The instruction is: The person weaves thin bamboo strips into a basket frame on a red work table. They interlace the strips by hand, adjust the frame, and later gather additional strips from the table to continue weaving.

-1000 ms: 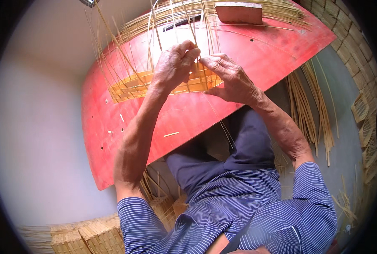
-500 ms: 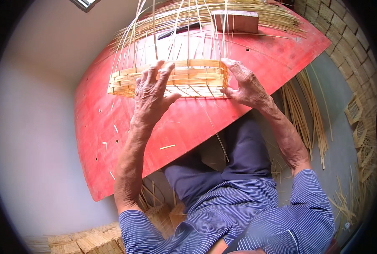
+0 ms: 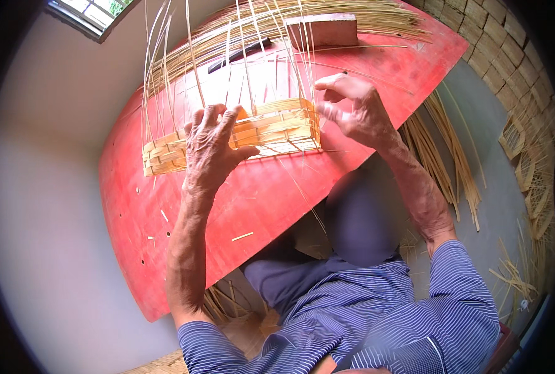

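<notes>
A partly woven basket (image 3: 277,128) of pale split strips, probably bamboo, lies on the red board. Long unwoven strips (image 3: 246,68) stand up from its rim. My left hand (image 3: 209,146) covers the middle of the near wall, fingers bent over the rim and thumb outside near the lower edge. It grips that wall, though its fingertips are partly hidden. Beside the basket's right corner is my right hand (image 3: 355,112), fingers half bent and apart, with nothing visible in them. Its thumb tip is close to the corner; whether it touches I cannot tell.
The red board (image 3: 227,215) carries a reddish brick-like block (image 3: 322,31), a black tool (image 3: 239,55) and a heap of long strips (image 3: 377,20) at the back. More strip bundles (image 3: 449,153) lie on the floor to the right. Woven pieces (image 3: 523,162) line the right edge.
The basket has turned, its left end coming nearer, and shifted a little left. My right hand has come away from its right end. The left hand's fingers have bent over the rim.
</notes>
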Demonstrator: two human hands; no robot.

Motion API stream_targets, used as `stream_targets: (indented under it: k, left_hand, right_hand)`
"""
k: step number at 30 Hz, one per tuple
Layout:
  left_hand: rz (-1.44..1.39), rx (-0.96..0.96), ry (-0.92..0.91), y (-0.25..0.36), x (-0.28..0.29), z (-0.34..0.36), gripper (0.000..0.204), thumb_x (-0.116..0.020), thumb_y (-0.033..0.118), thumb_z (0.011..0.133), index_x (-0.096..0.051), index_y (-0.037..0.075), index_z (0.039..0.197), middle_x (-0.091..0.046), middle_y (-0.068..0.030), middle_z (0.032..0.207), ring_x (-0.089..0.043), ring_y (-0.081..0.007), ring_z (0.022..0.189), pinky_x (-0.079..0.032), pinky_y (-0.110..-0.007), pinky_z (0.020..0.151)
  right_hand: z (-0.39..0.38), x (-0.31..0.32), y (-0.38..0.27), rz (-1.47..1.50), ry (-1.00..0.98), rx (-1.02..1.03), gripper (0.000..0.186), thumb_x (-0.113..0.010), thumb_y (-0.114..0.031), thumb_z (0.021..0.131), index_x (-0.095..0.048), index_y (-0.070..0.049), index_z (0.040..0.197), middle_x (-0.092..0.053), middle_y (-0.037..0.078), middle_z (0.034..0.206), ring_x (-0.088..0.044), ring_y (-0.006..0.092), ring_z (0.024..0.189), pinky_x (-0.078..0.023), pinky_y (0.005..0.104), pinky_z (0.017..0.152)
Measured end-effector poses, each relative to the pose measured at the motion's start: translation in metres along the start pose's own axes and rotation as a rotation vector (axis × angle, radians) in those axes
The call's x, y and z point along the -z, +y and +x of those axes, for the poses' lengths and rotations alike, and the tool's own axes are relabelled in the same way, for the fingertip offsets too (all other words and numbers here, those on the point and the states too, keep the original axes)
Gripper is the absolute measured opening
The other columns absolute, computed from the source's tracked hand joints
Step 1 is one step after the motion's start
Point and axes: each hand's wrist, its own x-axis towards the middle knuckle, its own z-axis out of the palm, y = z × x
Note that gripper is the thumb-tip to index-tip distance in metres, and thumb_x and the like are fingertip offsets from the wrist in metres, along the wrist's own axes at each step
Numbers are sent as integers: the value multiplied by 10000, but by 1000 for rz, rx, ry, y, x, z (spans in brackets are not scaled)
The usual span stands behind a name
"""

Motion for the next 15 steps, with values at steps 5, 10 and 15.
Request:
stream_targets:
  k: [5,10,15]
  left_hand:
    - [49,-5,47,5,-5,0,878,-933,405,547,-600,171,1325,-558,-52,1262,-481,-277,1165,-398,-454,959]
    - [18,-57,121,3,-11,2,811,-894,410,611,-598,135,1314,-576,-90,1178,-529,-298,1115,-403,-477,943]
    - [-128,-35,141,-3,-21,1,805,-898,412,615,-607,112,1304,-603,-108,1165,-601,-317,1023,-483,-455,873]
  right_hand:
    - [33,-22,-20,-4,-38,23,200,-654,-165,934,-730,9,997,-707,176,774,-671,264,659,-535,392,667]
    - [73,-47,-5,-409,-382,-143,407,-664,-421,889,-743,-22,923,-703,208,783,-709,368,810,-560,477,783]
    - [82,-63,16,-510,-379,-75,401,-640,-410,880,-727,-20,852,-687,200,778,-685,344,813,-539,474,756]
